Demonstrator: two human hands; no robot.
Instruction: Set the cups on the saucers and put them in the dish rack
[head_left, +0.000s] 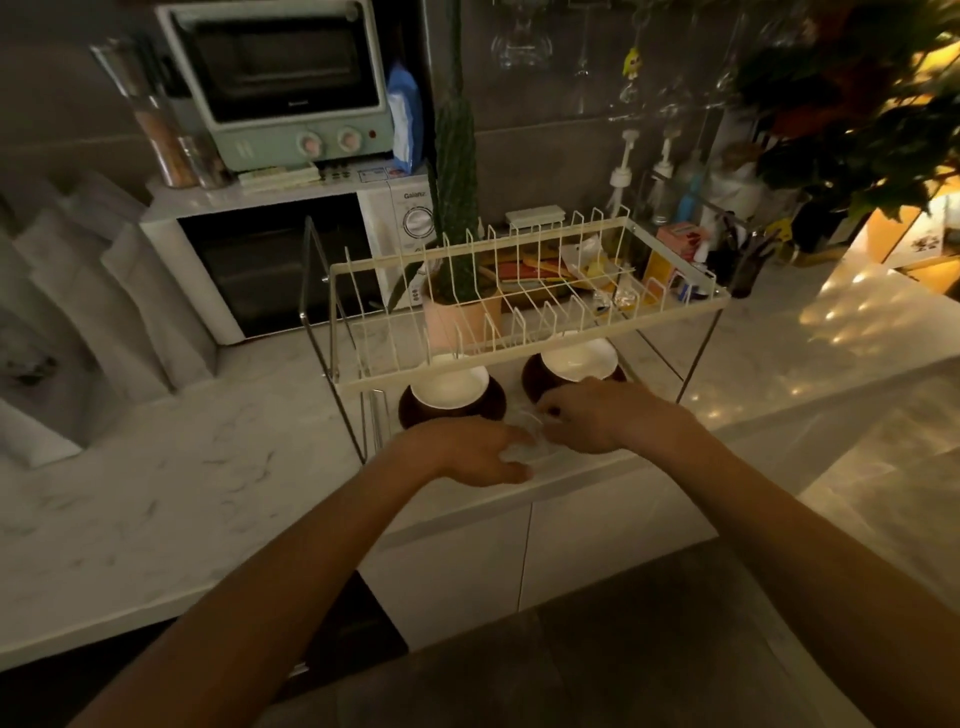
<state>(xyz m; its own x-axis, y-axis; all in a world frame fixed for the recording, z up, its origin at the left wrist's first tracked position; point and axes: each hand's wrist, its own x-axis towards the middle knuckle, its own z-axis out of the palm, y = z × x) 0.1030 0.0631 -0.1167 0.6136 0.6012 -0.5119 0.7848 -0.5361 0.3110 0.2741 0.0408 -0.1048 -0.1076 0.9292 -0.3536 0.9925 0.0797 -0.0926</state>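
Judging from the head view, the saucer step is in hand: two dark cups (451, 395) (571, 370) are seen on the counter (171, 483) under the dish rack (524, 291), well short of its wires. A clear saucer (524, 441), faint and blurred, is pinched by the left hand (467, 453) and right hand (587, 422). Next, a cup must be lifted onto it.

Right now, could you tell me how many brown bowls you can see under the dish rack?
2. One brown bowl sits under the dish rack's left part, the other bowl under its right part, just beyond both hands. Others may be hidden behind the hands.
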